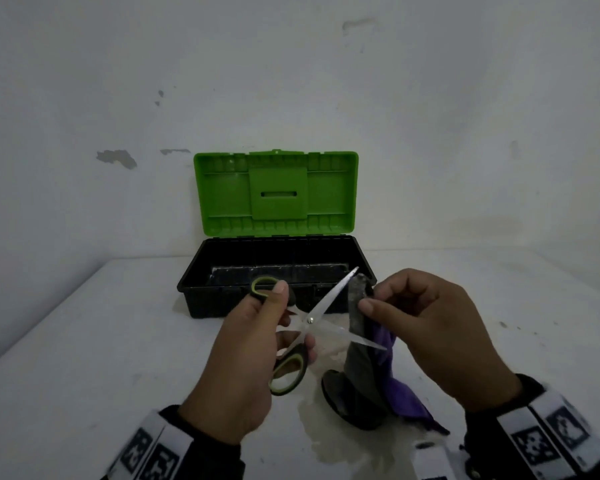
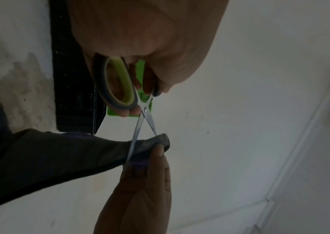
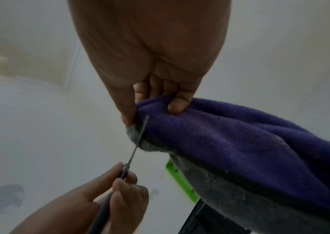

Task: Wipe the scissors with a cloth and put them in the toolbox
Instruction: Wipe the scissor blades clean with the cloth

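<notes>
- Left hand is gripping the scissors by the handles, blades spread.
- Right hand is pinching the cloth beside one blade.
- Toolbox is lying open beyond both hands.

Toolbox behind scissors, on table

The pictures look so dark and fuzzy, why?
Head view: dim light, toolbox inside nearly black, wrist bands smeared. Left wrist view: the cloth is a dark shape. Right wrist view: brighter, but the scissors look soft.
</notes>
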Action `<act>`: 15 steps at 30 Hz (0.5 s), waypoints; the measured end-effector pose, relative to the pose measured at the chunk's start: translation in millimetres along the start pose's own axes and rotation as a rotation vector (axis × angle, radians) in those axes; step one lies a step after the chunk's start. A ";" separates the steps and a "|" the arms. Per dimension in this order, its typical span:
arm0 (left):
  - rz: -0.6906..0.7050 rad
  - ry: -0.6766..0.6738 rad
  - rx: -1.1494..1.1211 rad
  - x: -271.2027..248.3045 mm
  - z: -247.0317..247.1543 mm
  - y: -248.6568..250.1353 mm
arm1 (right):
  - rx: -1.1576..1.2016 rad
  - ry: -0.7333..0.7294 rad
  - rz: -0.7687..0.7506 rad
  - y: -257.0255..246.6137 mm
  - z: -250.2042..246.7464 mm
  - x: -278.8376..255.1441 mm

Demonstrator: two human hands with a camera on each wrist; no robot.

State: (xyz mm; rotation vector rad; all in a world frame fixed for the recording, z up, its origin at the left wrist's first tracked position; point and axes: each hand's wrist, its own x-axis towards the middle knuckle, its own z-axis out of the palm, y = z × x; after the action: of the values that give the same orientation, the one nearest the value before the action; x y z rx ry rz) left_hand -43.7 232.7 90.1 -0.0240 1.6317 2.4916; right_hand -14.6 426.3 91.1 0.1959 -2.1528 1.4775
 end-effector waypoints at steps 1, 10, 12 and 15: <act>0.014 0.020 -0.004 1.1 -0.3 0.5 | -0.017 0.019 -0.007 -0.8 -0.1 -1.8; 0.156 0.003 0.151 1.9 7.7 -1.8 | -0.110 -0.090 -0.106 -12.4 18.6 -1.1; 0.200 0.004 0.199 2.2 8.8 -3.8 | -0.201 -0.097 -0.129 -10.0 25.5 -1.0; 0.261 0.021 0.255 3.3 7.7 -7.7 | -0.328 -0.065 -0.162 -4.9 31.8 -4.0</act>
State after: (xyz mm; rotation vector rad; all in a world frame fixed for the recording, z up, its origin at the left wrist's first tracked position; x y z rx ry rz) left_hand -45.3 243.2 85.9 0.2072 2.0689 2.4422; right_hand -19.7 395.0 84.5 0.2951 -2.3329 1.0242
